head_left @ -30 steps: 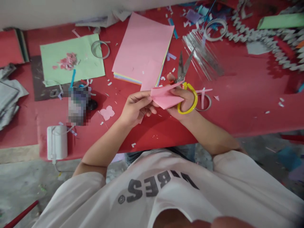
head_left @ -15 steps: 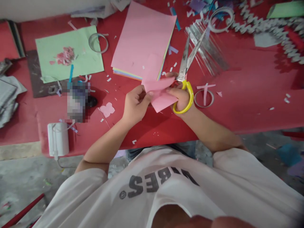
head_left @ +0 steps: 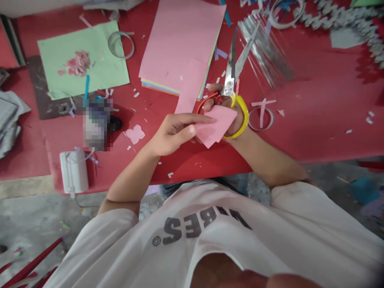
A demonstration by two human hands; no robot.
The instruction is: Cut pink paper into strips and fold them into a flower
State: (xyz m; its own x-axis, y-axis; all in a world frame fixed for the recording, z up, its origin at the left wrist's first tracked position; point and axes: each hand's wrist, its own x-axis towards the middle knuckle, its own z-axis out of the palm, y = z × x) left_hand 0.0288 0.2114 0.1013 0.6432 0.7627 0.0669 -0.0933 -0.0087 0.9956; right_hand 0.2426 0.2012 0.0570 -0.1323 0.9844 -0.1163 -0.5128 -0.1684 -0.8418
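My left hand (head_left: 172, 134) pinches a small folded piece of pink paper (head_left: 214, 124) between thumb and fingers. Its pointed corner hangs downward, in front of my right palm. My right hand (head_left: 235, 120) carries a pair of scissors (head_left: 230, 85) with one yellow and one red handle loop. The blades are spread and point away from me, and the yellow loop sits around the hand. Part of the right fingers is hidden behind the pink paper. A loose pink strip (head_left: 189, 86) lies just beyond my left hand, over the edge of a stack of pink sheets (head_left: 177, 44).
A green sheet (head_left: 108, 76) with pink scraps (head_left: 78, 64) and a tape roll (head_left: 112, 47) lies at left. A white power bank (head_left: 74, 174) rests by the front edge. Clear thin sticks (head_left: 264, 52) and another tape ring (head_left: 271, 119) are at right. Paper bits dot the red table (head_left: 324, 116).
The pink paper has been folded smaller and moved slightly right and toward me in my left hand. The scissors stay in my right hand, blades still spread. The whole view has shifted a little.
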